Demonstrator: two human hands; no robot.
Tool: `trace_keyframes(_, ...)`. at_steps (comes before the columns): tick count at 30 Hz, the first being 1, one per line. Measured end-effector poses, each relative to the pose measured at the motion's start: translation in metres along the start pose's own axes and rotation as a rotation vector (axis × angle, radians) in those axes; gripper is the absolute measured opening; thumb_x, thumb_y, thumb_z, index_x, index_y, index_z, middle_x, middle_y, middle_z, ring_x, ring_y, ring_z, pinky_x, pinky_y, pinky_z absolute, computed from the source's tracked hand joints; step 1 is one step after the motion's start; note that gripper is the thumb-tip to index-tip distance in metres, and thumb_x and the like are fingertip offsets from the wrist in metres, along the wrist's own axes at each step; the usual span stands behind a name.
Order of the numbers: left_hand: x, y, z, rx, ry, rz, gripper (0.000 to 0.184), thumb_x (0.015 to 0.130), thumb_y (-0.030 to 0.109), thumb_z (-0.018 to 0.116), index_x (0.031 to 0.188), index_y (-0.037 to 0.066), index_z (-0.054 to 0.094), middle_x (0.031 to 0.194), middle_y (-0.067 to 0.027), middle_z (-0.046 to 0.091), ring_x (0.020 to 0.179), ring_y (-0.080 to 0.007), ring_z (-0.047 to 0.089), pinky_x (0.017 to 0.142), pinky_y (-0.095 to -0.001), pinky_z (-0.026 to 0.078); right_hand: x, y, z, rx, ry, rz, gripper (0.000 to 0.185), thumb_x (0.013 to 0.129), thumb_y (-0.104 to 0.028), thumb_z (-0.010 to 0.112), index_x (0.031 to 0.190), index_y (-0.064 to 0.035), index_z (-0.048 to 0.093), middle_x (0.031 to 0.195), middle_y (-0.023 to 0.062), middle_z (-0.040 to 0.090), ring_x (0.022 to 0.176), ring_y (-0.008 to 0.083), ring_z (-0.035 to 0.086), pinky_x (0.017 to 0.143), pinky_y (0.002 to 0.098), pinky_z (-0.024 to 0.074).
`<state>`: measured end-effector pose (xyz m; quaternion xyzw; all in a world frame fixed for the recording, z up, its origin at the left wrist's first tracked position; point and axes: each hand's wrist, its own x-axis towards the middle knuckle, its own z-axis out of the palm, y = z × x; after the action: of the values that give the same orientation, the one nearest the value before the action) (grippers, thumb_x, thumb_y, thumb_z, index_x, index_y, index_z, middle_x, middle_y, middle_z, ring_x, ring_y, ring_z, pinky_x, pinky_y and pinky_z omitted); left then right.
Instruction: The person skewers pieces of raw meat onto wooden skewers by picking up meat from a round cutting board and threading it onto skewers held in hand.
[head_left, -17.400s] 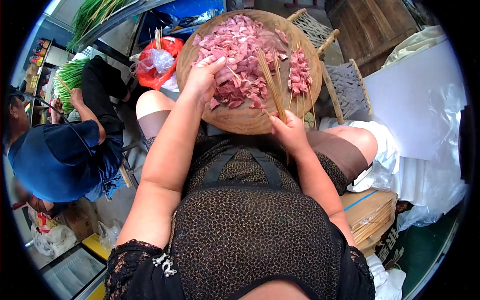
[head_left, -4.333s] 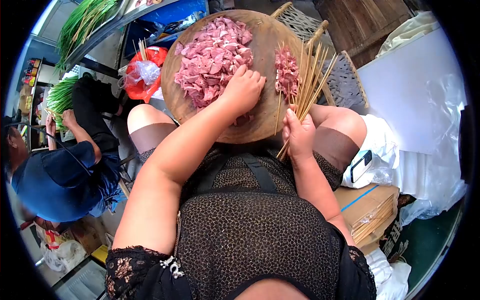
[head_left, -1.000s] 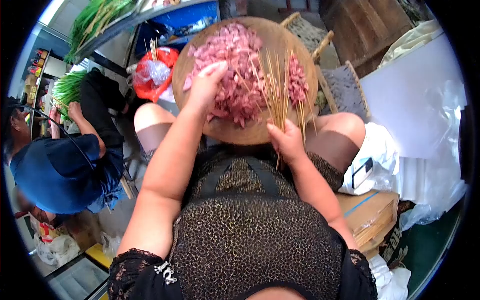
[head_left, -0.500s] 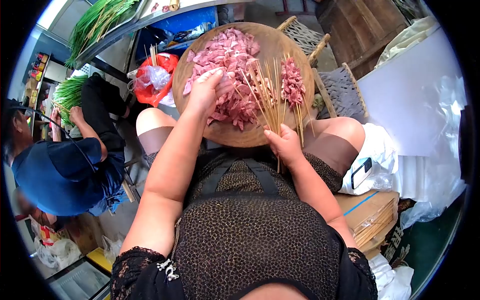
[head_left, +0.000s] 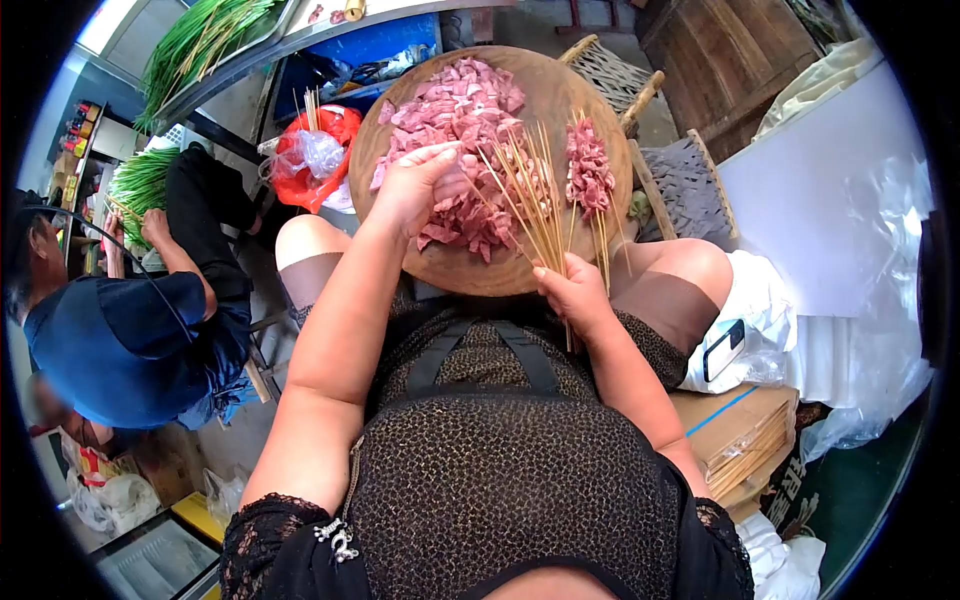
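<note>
On the round wooden board [head_left: 545, 75] lies a large heap of cut raw meat [head_left: 470, 100]. Over the heap's near left side, my left hand [head_left: 412, 188] pinches a piece of meat [head_left: 452, 183] between thumb and fingers. My right hand [head_left: 575, 297] is closed round a fanned bundle of bamboo skewers [head_left: 540, 215], whose tips point away from me over the board. One skewer leans out leftward, its tip close to my left hand. Meat threaded on skewers [head_left: 588, 165] rests at the board's right, bare stick ends toward me.
A red plastic bag [head_left: 318, 160] with upright sticks stands left of the board. Woven chairs [head_left: 685, 185] are at the right. A phone [head_left: 724, 349] lies on white plastic. At the left, a person in dark blue [head_left: 120, 340] handles green stalks [head_left: 145, 185].
My left hand's fingers have shifted slightly, still pinching the meat near the skewer tips. The skewer bundle in my right hand has tilted a little. The view has moved slightly.
</note>
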<state>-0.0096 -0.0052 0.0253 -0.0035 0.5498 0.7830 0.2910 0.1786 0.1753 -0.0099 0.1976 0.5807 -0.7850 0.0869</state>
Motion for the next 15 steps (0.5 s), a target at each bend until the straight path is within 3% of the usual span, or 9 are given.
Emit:
trace_keyframes(3, -0.001, 0.001, 0.002, 0.024, 0.01, -0.033, 0.027, 0.089, 0.013, 0.052, 0.111, -0.001, 0.051, 0.101, -0.0166, 0.062, 0.09, -0.0228, 0.062, 0.077, -0.0325, 0.053, -0.001, -0.002, 0.0, 0.0, -0.001, 0.053, 0.017, 0.083, -0.014, 0.059, 0.096, -0.0039, 0.058, 0.07, -0.0034, 0.053, 0.055, 0.0035, 0.044, 0.047, 0.0177, 0.0333)
trace_keyframes(8, 0.0, 0.0, 0.004, -0.054, -0.001, -0.047, 0.024, 0.089, 0.013, 0.051, 0.11, 0.001, 0.051, 0.102, -0.016, 0.061, 0.092, -0.0244, 0.062, 0.078, -0.0328, 0.052, 0.001, 0.002, 0.008, 0.063, 0.049, -0.083, 0.016, 0.083, -0.013, 0.059, 0.096, -0.0035, 0.058, 0.068, -0.0065, 0.05, 0.051, 0.002, 0.039, 0.045, 0.0173, 0.0302)
trace_keyframes(15, 0.0, -0.013, 0.01, -0.15, -0.038, -0.056, 0.022, 0.089, 0.013, 0.051, 0.109, 0.003, 0.051, 0.104, -0.0136, 0.061, 0.094, -0.0231, 0.061, 0.083, -0.0326, 0.05, 0.003, 0.008, 0.008, 0.046, 0.076, -0.041, 0.016, 0.083, -0.012, 0.059, 0.097, -0.0039, 0.058, 0.065, -0.0075, 0.047, 0.047, 0.0015, 0.036, 0.042, 0.0173, 0.0282)
